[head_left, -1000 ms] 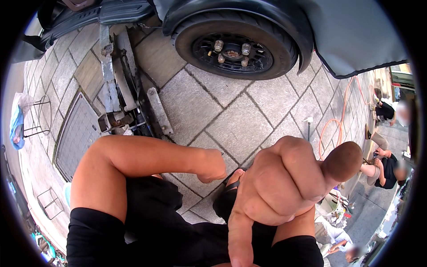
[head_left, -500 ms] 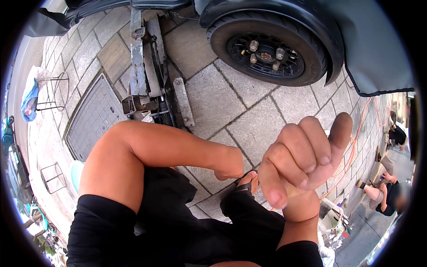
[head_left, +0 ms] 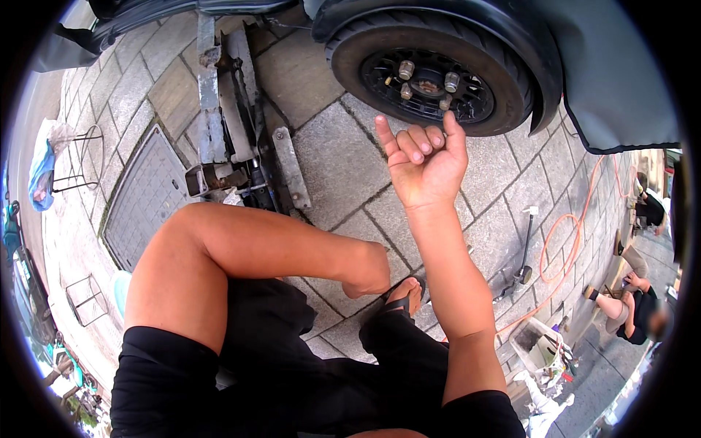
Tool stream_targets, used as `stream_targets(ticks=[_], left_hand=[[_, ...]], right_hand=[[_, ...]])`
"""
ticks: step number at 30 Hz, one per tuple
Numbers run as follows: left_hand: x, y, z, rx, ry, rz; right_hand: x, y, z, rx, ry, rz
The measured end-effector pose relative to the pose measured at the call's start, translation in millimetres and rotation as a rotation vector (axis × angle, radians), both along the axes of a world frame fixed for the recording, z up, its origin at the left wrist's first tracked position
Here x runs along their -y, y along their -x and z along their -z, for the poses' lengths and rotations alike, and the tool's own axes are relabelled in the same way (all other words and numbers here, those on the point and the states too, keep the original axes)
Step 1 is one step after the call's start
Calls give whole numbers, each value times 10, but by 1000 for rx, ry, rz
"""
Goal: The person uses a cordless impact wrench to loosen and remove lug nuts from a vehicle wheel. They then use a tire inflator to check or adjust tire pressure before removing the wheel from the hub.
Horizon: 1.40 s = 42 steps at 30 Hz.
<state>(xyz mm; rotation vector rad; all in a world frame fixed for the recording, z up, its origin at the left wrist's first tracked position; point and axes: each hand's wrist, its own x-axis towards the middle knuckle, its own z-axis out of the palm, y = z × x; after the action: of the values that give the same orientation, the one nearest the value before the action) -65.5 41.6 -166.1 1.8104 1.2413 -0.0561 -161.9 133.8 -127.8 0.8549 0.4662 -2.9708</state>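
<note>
My right hand (head_left: 427, 160) is raised palm up just below the black wheel (head_left: 522, 87) of a dark vehicle. One outer finger stretches up beside the lower-right wheel nut (head_left: 445, 104); whether it touches the nut I cannot tell. The middle fingers are half curled, the finger at the left stands apart, and nothing shows in the palm. Several metal nuts sit around the wheel's hub (head_left: 428, 87). Across my lap my left forearm lies bent, its wrist turned down, so that my left hand (head_left: 371, 271) hides its fingers.
A rusty metal lifting frame (head_left: 223, 124) stands left of the wheel, beside a grey cover plate (head_left: 150, 193). On the right lie a long-handled tool (head_left: 527, 248) and an orange hose (head_left: 580, 233). A bin (head_left: 533, 343) is nearer me. Another person (head_left: 634, 314) sits at far right.
My right hand has moved away from me, up and left, to the wheel, and its fingers have spread somewhat. The long-handled tool has come into sight. My left arm has hardly moved.
</note>
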Motion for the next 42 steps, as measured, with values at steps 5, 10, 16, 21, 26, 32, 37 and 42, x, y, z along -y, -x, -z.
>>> stream_targets(ticks=[5, 10, 16, 21, 26, 32, 37, 42], left_hand=[[28, -51, 147, -4, 5, -17], [94, -65, 175, -8, -16, -15], [91, -96, 274, -5, 5, 12], [109, -175, 436, -4, -49, -23], [102, -184, 446, -17, -32, -15], [111, -240, 535, -21, -80, 7], [94, -213, 525, -7, -76, 10], [79, -200, 485, -2, -72, 12]], right_hand=[[70, 181, 337, 107, -9, 171], [167, 332, 433, 146, 41, 310], [242, 468, 426, 200, 71, 432], [253, 526, 433, 169, 84, 445], [252, 528, 440, 178, 72, 452], [291, 555, 434, 210, 69, 449], [287, 574, 449, 203, 89, 463], [337, 585, 430, 232, 111, 464]])
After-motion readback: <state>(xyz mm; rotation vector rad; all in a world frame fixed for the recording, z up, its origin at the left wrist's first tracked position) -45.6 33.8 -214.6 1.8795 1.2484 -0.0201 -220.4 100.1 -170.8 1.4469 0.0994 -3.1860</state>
